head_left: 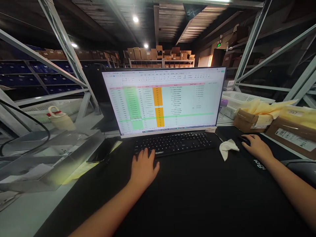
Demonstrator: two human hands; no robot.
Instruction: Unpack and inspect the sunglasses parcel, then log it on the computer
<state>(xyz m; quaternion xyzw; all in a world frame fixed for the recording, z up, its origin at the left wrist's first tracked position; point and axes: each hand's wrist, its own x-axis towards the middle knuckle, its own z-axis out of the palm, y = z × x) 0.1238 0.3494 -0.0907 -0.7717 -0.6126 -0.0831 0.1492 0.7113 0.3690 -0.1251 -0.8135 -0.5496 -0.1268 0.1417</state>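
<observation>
My left hand lies flat on the black desk mat, fingers stretched out and touching the front left edge of the black keyboard. My right hand rests over a black mouse, fingers curved around it. A monitor behind the keyboard shows a spreadsheet with green and orange columns. A crumpled white tissue lies between the keyboard and the mouse.
A dark phone lies left of the keyboard, next to clear acrylic trays and a bottle. Cardboard boxes with yellow padded bags and a white basket stand at the right. Metal shelving surrounds the desk.
</observation>
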